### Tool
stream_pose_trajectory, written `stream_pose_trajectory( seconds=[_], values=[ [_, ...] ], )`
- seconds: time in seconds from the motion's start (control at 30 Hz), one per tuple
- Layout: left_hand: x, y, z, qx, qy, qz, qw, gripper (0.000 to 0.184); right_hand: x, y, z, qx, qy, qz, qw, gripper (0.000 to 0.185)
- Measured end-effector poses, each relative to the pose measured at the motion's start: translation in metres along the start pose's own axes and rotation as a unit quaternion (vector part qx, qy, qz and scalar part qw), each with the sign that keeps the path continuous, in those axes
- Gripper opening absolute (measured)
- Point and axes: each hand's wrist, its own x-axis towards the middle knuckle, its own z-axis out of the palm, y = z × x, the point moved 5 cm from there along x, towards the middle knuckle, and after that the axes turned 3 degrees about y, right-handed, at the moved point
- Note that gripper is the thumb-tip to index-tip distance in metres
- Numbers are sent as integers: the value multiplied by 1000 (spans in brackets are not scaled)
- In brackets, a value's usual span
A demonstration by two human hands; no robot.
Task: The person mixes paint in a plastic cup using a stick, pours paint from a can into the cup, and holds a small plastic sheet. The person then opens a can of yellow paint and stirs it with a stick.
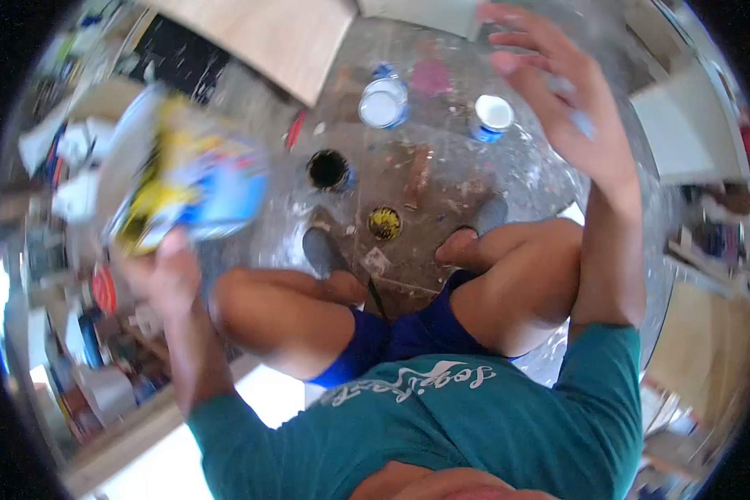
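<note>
My left hand is closed around the lower part of a large paint can, held up off the floor at the left. The can is tilted and smeared by motion; yellow paint streaks its side, next to a blue and white label. My right hand is raised at the upper right, fingers apart, with nothing in it and pale blue smudges on it. On the floor between them stand a can with dark contents, a small can with yellow contents, and two blue-and-white cans.
A light wooden panel juts in from the top. A red tool and a brown stick lie on the paint-spotted floor. Cluttered shelves line the left; a white panel stands at the right.
</note>
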Motion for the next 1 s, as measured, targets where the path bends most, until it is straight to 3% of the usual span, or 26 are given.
stream_pose_trajectory(
  seconds=[0.1,0.13,0.2,0.23,0.3,0.4,0.5,0.6,0.77,1.0],
  values=[
    [-2,13,92,-6,-170,-50,984,111,4,-52,13,93,22,-58,994,53],
    [-2,4,107,18,-213,18,977,112,5,-64,20,91,3,-119,989,53],
    [-11,-12,137,-2,-246,41,968,112,1,-80,32,47,-26,-198,979,54],
    [-13,-16,144,59,-253,85,962,110,-2,-87,38,10,-39,-221,974,54],
    [-22,-34,154,67,-253,69,963,108,-8,-95,53,-120,-66,-193,972,54],
    [-35,-44,164,45,-253,52,965,108,-15,-77,66,-170,-63,-201,963,45],
    [-34,-38,175,69,-278,111,952,107,-27,-55,58,-151,-82,-92,981,56],
    [-36,-39,185,64,-290,145,944,106,-34,-66,47,-165,-58,-112,978,47],
    [-34,-43,197,32,-293,162,942,108,-42,-78,49,-274,-58,-146,949,53],
    [-30,-43,201,104,-273,168,942,108,-46,-75,56,-292,-16,-209,933,31]
  ],
)
